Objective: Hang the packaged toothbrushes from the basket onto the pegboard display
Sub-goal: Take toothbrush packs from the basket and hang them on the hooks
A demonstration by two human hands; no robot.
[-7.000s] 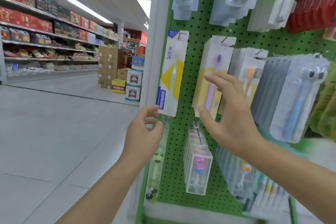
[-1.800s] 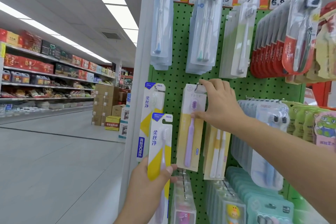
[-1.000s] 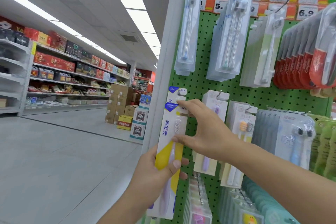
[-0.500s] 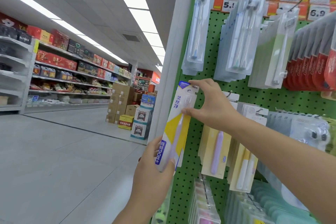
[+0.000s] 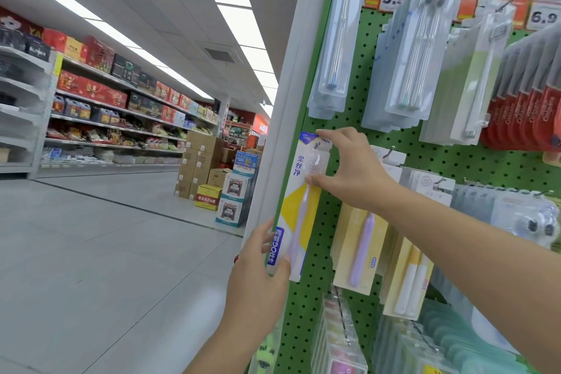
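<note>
A white, yellow and blue packaged toothbrush (image 5: 299, 206) hangs against the left edge of the green pegboard (image 5: 361, 149). A metal peg tip (image 5: 317, 144) shows through the hole at the package's top. My right hand (image 5: 349, 165) pinches the upper part of the package between thumb and fingers. My left hand (image 5: 258, 279) grips its lower end near the blue label. The basket is out of view.
Other packs hang close by: clear blister packs (image 5: 406, 64) above, a yellow card with a purple brush (image 5: 359, 249) to the right, red packs (image 5: 528, 100) at far right. A white post (image 5: 282, 106) borders the pegboard. An aisle with stacked cartons (image 5: 209, 170) lies to the left.
The package has gone from tilted and held off the board to upright against it, with the peg tip now through its top hole. Both hands stayed on it.
</note>
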